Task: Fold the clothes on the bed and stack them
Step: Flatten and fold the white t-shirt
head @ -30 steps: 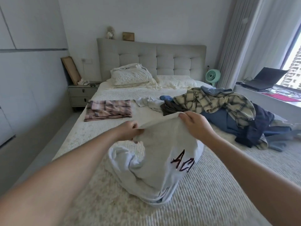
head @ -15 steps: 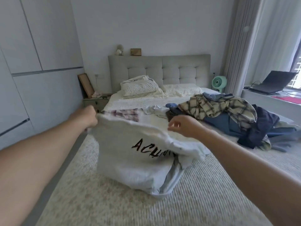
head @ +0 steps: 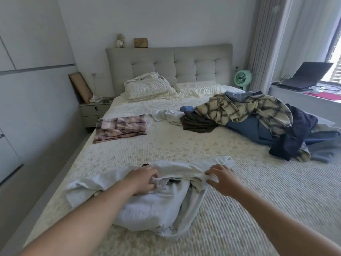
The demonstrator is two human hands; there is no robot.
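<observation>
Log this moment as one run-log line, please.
stage: spreading garment | left hand: grips white shirt | right hand: pinches its edge | folded: pink plaid piece | unfolded pile: right side

white garment, pink plaid stack

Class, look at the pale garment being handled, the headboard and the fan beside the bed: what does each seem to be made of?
Pale garment: soft matte knit, probably cotton; it crumples in loose folds.
Headboard: grey woven upholstery, matte, tufted into padded squares.
Fan: likely plastic; smooth mint-green moulded housing and grille.
</observation>
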